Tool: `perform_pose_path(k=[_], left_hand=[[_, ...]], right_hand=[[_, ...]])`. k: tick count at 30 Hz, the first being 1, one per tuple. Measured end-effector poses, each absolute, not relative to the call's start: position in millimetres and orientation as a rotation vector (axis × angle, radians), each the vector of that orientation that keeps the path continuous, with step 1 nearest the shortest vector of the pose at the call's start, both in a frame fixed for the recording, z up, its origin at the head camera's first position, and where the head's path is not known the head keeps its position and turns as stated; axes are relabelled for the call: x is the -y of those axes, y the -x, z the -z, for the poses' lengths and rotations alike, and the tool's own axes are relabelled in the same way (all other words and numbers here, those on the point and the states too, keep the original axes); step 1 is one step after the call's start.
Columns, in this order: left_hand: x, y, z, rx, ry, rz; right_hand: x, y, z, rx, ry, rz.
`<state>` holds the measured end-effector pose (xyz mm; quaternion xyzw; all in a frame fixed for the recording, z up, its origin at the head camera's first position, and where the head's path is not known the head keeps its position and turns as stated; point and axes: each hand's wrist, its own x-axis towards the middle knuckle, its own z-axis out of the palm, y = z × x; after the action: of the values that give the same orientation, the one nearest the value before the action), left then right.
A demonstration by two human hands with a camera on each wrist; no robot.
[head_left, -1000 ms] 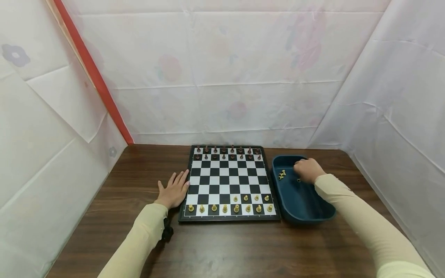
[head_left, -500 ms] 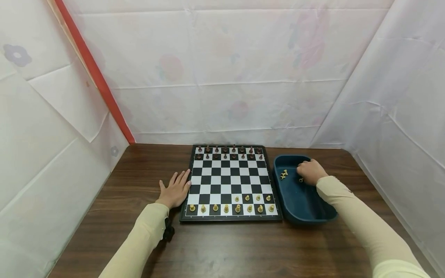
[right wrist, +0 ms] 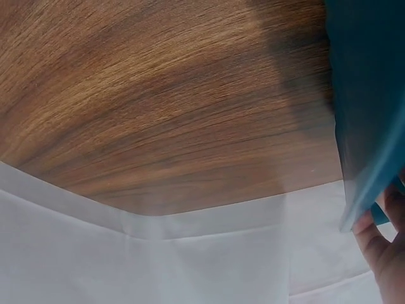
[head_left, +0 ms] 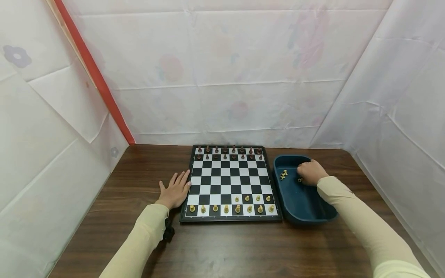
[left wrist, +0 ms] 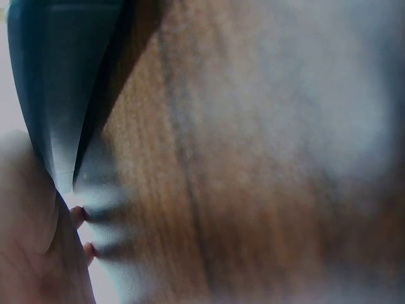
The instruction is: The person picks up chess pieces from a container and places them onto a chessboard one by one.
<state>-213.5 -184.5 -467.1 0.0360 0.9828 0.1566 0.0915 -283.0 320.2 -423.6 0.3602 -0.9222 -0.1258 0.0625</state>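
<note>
A black-and-white chessboard (head_left: 226, 180) lies on the table. My left hand (head_left: 174, 193) rests flat at its left edge, fingers spread, fingertips on the rim. Right of the board stands a blue plastic tray (head_left: 302, 208). My right hand (head_left: 311, 172) reaches down into its far part with bent fingers; the fingertips are mostly hidden, and I cannot tell whether they pinch anything. A pale yellow chess piece (head_left: 300, 180) lies right beside them. Several more pale chess pieces (head_left: 283, 175) lie near the tray's left wall. In the right wrist view, the fingers (right wrist: 373, 244) are by the tray wall (right wrist: 367, 82).
Pale yellow chessmen (head_left: 226, 208) fill the near row, with several pawns (head_left: 247, 198) before them on the right. Dark red chessmen (head_left: 225, 150) stand in the two far rows. White patterned sheets (head_left: 222, 77) enclose the brown wooden table (head_left: 222, 247) at the back and sides.
My right hand has shifted very slightly within the tray, with the whole view drifting a little. My left hand stays at the board's edge.
</note>
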Motion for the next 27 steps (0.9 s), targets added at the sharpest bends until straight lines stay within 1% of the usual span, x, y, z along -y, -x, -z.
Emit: perform_pose_path(k=[12, 21, 27], left_hand=[[184, 214, 467, -2.912, -0.116, -0.465], [185, 212, 465, -2.914, -0.122, -0.473], [185, 210, 464, -2.910, -0.151, -0.501]], right_hand=[[-323, 284, 422, 2.831, -1.080, 0.297], [-316, 285, 409, 2.825, -1.097, 0.247], [-300, 282, 395, 2.794, -1.122, 0.212]])
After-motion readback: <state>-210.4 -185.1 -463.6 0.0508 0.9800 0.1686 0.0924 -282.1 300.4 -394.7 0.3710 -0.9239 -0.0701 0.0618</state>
